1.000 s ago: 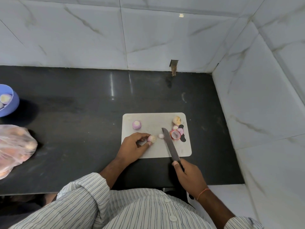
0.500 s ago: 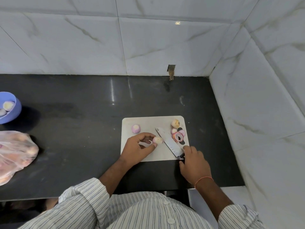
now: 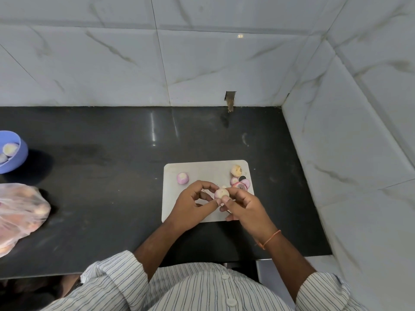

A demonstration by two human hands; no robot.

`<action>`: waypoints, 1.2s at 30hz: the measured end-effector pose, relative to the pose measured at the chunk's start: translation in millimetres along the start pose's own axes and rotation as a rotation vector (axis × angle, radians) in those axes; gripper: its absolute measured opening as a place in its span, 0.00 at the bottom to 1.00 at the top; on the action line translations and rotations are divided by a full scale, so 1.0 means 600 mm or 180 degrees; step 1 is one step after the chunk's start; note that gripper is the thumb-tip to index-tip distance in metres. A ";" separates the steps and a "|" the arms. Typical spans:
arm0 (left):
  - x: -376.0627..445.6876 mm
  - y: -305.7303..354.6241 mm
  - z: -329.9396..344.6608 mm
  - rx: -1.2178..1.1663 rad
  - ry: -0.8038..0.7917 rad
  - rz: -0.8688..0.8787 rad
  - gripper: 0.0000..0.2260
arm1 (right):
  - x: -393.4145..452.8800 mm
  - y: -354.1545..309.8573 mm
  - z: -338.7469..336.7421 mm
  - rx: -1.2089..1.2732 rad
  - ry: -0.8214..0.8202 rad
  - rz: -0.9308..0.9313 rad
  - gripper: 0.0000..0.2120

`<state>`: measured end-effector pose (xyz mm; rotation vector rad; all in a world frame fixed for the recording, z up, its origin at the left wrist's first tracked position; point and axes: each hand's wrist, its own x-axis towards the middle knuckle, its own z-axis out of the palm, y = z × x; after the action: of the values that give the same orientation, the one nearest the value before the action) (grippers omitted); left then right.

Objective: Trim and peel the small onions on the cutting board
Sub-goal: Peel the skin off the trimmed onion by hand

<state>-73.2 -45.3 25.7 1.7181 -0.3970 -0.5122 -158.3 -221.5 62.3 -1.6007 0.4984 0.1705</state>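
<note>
a small onion [image 3: 221,193] is pinched between the fingertips of the left hand [image 3: 190,204] and right hand [image 3: 243,206], held just above the cutting board [image 3: 179,209]; peeling appears under way. one peeled onion [image 3: 182,178] and an unpeeled one [image 3: 236,170] lie on the board, beside trimmed scraps [image 3: 241,184]. more onions are seen in a blue bowl [image 3: 21,153].
</note>
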 end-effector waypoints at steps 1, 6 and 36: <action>0.001 0.002 -0.001 -0.0012 -0.0037 0.0042 0.12 | 0.001 0.000 -0.004 0.0006 -0.0044 0.0010 0.10; 0.011 0.014 -0.011 0.0111 -0.0349 0.0160 0.13 | 0.001 -0.008 -0.018 0.0165 -0.0290 0.0083 0.10; 0.035 0.018 0.001 -0.0316 -0.0378 -0.0317 0.06 | 0.026 -0.015 -0.046 0.0318 -0.0402 -0.0003 0.13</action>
<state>-55.7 -59.2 33.8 1.6220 -0.3658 -0.6976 -145.8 -251.4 67.4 -1.4824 0.4023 0.2410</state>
